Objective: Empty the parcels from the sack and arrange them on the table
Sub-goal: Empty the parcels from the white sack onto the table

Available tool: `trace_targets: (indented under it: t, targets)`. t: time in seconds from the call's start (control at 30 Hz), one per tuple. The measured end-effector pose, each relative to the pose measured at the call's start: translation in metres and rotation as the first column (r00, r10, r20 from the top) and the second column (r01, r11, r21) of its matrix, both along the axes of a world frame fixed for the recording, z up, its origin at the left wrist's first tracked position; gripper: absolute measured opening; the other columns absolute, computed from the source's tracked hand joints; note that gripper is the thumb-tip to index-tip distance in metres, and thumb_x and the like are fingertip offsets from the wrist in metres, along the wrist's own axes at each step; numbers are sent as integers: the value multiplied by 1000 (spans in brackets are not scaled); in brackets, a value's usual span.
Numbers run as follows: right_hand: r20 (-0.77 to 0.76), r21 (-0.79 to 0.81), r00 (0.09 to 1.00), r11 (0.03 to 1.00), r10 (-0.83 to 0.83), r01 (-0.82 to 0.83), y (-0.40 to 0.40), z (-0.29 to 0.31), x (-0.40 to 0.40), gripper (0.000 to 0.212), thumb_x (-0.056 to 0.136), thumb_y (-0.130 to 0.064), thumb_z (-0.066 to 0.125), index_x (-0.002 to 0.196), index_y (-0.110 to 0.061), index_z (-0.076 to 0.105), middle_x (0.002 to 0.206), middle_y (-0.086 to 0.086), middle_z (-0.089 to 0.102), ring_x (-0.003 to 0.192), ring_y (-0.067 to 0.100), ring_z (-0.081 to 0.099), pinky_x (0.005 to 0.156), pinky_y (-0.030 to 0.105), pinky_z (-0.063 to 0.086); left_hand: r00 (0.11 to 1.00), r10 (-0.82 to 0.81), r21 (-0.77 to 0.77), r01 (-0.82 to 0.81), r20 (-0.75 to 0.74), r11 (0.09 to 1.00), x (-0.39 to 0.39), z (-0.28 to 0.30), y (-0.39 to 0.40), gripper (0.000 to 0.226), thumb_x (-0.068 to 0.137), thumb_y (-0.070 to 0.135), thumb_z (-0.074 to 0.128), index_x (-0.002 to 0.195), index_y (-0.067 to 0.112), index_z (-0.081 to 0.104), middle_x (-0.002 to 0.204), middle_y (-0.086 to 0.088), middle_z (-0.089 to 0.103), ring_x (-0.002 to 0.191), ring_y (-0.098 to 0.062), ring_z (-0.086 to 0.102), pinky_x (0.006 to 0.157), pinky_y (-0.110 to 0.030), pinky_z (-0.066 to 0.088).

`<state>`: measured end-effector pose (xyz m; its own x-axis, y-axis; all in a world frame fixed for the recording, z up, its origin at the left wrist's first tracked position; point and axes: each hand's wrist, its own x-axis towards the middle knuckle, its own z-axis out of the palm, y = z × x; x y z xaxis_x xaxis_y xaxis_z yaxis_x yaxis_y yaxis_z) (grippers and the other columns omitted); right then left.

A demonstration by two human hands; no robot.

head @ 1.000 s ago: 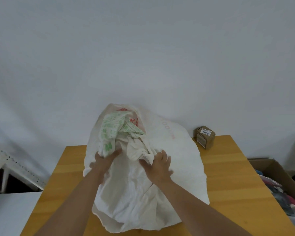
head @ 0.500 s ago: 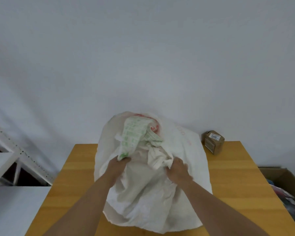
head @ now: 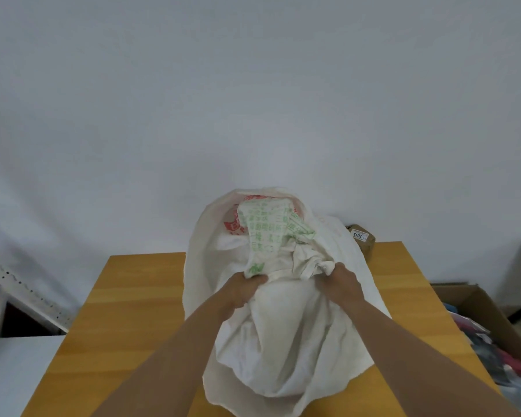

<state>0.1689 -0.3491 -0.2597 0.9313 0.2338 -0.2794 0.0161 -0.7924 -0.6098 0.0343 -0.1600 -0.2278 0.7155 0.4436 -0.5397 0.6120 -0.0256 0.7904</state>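
The sack point(head: 286, 341) lies bulging on the worktop point(head: 133, 296), mouth away from you. Your left hand point(head: 244, 288) and right hand point(head: 339, 281) each have a grip closed on bunched cloth, probably to tip the parcels out. Since a second ago both fists have tightened and the printed flap has lifted. A small box point(head: 362, 239) sits behind.

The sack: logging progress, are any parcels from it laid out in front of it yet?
No, the table in front of the sack is bare wood.
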Motion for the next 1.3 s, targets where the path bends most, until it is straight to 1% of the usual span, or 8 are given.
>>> trace_targets:
  t: [0.2,0.37,0.5,0.63,0.73,1.03,1.13,1.3]
  targets:
    - [328,196,945,977,13,-82,23,59,-18,14,92,-16,53,89,-8,41,77,4,54,69,29,55,55,33,36,912,202,384,-341,357,858,15,48,8,20,91,27,62,106,14,64,77,4,62,67,-15,59,65,-29,46]
    - [274,351,962,932,-9,-91,42,77,-28,6,92,-6,44,87,-7,41,77,4,51,72,26,53,59,33,36,929,159,461,-308,333,832,5,68,27,30,96,31,56,120,14,57,102,-4,65,82,-21,62,68,-30,49]
    - [319,554,947,819,-40,-152,55,95,-39,5,89,-1,50,91,0,45,78,7,55,68,16,50,58,28,38,773,194,434,-523,604,733,-6,85,41,18,97,26,54,111,15,57,97,-1,62,90,-23,60,76,-34,48]
    - [237,502,970,849,45,-162,70,91,-46,11,93,-6,48,102,-1,50,92,10,61,88,28,59,68,32,42,821,199,490,-494,536,718,-7,93,56,20,96,25,54,112,14,56,99,0,61,94,-22,58,77,-32,44]
    - [287,561,958,809,7,-174,75,95,-55,4,91,-3,50,92,-3,47,80,2,56,72,18,55,60,23,40,733,177,441,-564,657,698,-15,94,56,16,97,23,54,111,16,54,100,1,60,91,-18,56,77,-33,45]
    - [344,557,939,807,-8,-197,84,92,-68,20,87,3,50,83,-13,39,71,-2,50,61,11,48,53,24,36,732,164,424,-545,661,723,-32,80,73,12,98,28,53,109,28,51,92,13,59,84,-6,59,70,-26,49]
    - [272,437,960,881,63,-182,86,77,-65,11,91,-3,49,90,-10,41,76,-1,51,72,21,54,56,29,37,856,219,444,-442,468,779,-33,71,83,22,94,32,59,109,19,52,93,-1,61,86,-25,62,65,-34,48]
    - [220,421,969,885,111,-197,88,66,-69,12,94,-8,47,93,-11,35,75,-2,49,67,19,52,52,25,36,837,308,296,-466,452,834,-45,59,89,57,85,29,72,129,19,37,108,-5,58,80,-12,57,58,-30,45]
